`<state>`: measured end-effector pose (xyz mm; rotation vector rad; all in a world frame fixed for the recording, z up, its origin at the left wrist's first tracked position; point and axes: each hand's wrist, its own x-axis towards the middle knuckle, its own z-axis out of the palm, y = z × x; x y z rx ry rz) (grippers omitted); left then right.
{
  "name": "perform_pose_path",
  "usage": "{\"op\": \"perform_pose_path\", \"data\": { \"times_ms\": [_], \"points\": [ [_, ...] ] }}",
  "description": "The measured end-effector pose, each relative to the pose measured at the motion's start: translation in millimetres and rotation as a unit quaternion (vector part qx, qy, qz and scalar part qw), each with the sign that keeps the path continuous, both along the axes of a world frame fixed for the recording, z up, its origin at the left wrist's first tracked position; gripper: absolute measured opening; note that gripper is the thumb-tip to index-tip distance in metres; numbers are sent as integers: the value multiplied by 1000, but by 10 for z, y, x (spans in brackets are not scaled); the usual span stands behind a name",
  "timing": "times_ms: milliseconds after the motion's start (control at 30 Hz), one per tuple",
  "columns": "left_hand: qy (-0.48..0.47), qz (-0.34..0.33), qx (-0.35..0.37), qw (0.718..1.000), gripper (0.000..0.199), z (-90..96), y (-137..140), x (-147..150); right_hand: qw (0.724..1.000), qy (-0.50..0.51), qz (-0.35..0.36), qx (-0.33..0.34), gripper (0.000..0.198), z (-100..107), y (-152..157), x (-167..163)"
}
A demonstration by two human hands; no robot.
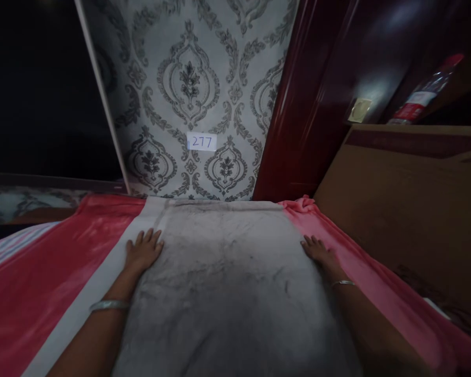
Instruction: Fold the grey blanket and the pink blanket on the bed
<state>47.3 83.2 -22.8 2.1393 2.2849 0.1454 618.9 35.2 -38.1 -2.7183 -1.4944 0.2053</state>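
Observation:
A grey plush blanket (223, 283) with a pale border (98, 283) on its left lies spread out before me. My left hand (143, 250) rests flat near its left side, fingers spread, where the grey meets the pale strip. On the opposite side my right hand (320, 254) lies palm down at the blanket's right edge, fingers stretched out. Neither hand holds anything. Under the grey blanket, a red plush cloth (90, 246) shows on the left, and a pinkish-red part of cloth (361, 277) shows on the right, bunched at its far corner.
A patterned wall (235, 104) with a paper label (201, 141) reading 277 stands behind. A dark screen (47, 94) is at left. At right are a dark red wooden frame (286, 120), a large cardboard box (408, 188) and a plastic bottle (419, 99). Striped cloth (15, 243) shows far left.

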Motion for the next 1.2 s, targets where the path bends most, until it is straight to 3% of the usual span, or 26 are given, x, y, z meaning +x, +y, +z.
{"op": "perform_pose_path", "data": {
  "times_ms": [100, 167, 233, 333, 467, 567, 667, 767, 900, 1033, 1200],
  "points": [
    [-10, -3, -2, 1000, 60, 71, -54, 45, 997, -32, 34, 66, 60, 86, -94, -466],
    [-18, -7, -14, 1000, 60, 145, -105, 67, 985, -34, 125, 114, 57, 140, -159, -1057],
    [-22, -13, -33, 999, 59, 223, -193, 68, 956, -6, 258, 141, 54, 183, -262, -1792],
    [-11, -29, -44, 999, 57, 275, -440, 16, 887, 52, 432, 155, 55, 219, -480, -2912],
    [25, -49, -14, 998, 57, 135, -904, -131, 835, 106, 508, 184, 54, 205, -737, -3960],
    [51, -44, 18, 998, 56, -11, -1148, -222, 826, 130, 520, 175, 56, 143, -823, -4244],
    [65, -38, 31, 997, 56, -64, -1218, -235, 842, 124, 499, 164, 59, 87, -821, -4123],
    [60, -38, 31, 997, 56, -46, -1197, -217, 882, 96, 442, 131, 62, 68, -765, -3688],
    [51, -37, 32, 998, 56, -33, -1170, -216, 932, 47, 347, 94, 64, 19, -746, -2790],
    [43, -39, 36, 998, 57, -37, -1162, -220, 972, -28, 220, 75, 61, -109, -934, -1734],
    [36, -41, 33, 998, 58, -27, -1150, -218, 994, -79, 61, 46, 65, -290, -1357, -596]
  ]
}}
